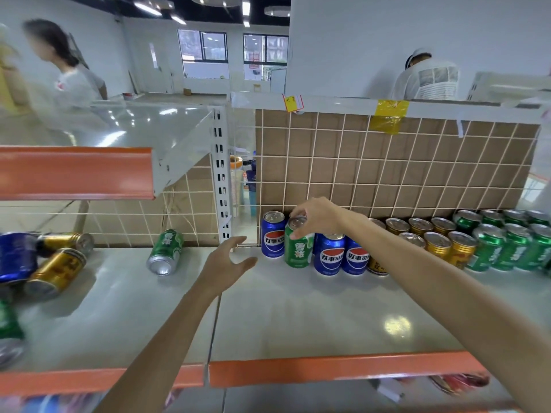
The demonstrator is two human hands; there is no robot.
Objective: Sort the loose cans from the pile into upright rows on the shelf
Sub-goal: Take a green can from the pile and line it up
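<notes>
Left hand loose and empty; right hand pinching green can, gotta set it flat by the blue can at 9 o'clock.

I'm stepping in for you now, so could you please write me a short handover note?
Right hand grips the top of an upright green can among the blue cans.
Left hand open, holding nothing.
Done: blue, gold and green rows stand on the right.
Left: loose cans lying at left, a green one and the pile.
</notes>
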